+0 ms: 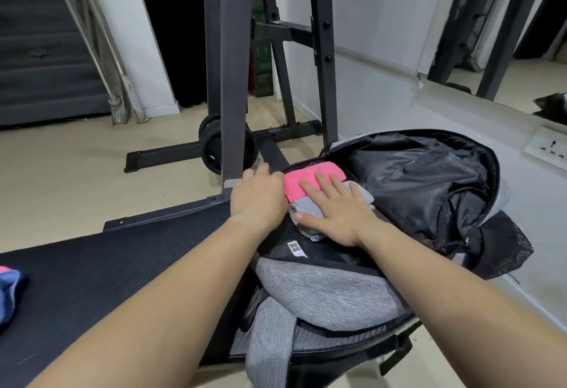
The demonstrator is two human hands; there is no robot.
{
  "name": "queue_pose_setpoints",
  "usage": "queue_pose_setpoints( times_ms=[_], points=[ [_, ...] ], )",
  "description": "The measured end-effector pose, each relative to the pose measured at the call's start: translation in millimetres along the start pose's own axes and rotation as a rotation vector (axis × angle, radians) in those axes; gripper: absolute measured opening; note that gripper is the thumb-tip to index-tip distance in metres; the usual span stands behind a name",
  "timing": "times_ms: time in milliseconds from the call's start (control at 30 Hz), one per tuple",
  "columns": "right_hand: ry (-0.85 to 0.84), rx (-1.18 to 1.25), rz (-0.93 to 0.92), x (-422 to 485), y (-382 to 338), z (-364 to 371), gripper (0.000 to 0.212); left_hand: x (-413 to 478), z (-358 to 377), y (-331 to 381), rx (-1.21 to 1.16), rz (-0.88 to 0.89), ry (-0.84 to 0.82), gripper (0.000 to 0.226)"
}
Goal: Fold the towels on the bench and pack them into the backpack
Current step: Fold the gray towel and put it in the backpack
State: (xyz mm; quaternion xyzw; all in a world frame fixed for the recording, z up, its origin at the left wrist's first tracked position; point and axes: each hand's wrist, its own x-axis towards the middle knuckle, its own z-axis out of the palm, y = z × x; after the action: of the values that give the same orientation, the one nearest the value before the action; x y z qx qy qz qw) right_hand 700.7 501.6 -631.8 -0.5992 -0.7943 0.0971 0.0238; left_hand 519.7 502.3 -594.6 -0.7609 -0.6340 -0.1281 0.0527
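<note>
A grey and black backpack [325,292] lies unzipped on the black bench [101,271], its black lining flap thrown back to the right. A folded pink and grey towel [302,180] sits in the bag's mouth. My right hand [337,212] lies flat on the towel, fingers straight, pressing it down. My left hand [260,195] is at the towel's left edge by the bag's rim, its fingers curled over; what they hold is hidden. Another towel, blue with pink [9,292], lies at the bench's far left edge.
A dark metal rack [233,80] with weight plates [211,148] stands just beyond the bench. Stairs with a steel railing rise at the back left. A mirror leans on the right wall above a white socket plate [549,146]. The floor is beige.
</note>
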Motion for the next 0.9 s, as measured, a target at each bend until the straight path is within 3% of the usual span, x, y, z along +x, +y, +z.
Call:
queue_pose_setpoints(
  times_ms=[67, 300, 433, 500, 600, 800, 900],
  points=[
    [0.011, -0.021, 0.006, 2.3, -0.5, 4.0, 0.101, 3.1, -4.5, -5.2, -0.129, -0.022, -0.078, 0.036],
    [0.045, -0.047, 0.049, 23.6, 0.8, 6.8, 0.088, 3.6, -14.6, -11.8, -0.177, 0.02, -0.011, 0.051],
    [-0.014, 0.028, 0.016, 21.6, 2.2, -2.4, 0.081, 0.3, -12.2, 0.7, 0.076, 0.057, -0.029, 0.03],
    [0.024, 0.072, -0.017, 17.3, 11.3, -11.4, 0.064, -2.7, -3.0, 14.1, 0.198, 0.155, -0.013, 0.042],
    [0.101, -0.034, -0.005, 9.6, 31.3, -13.1, 0.056, -5.4, 9.0, 28.0, 0.232, 0.238, -0.132, 0.054],
    [-0.033, -0.095, 0.059, 8.9, 32.3, -5.2, 0.057, -0.1, 8.3, 25.7, 0.257, 0.21, -0.41, 0.055],
    [-0.038, -0.111, 0.082, 4.6, 20.2, -23.5, 0.059, -5.6, -17.2, 26.7, 0.14, 0.221, -0.399, 0.046]
  ],
)
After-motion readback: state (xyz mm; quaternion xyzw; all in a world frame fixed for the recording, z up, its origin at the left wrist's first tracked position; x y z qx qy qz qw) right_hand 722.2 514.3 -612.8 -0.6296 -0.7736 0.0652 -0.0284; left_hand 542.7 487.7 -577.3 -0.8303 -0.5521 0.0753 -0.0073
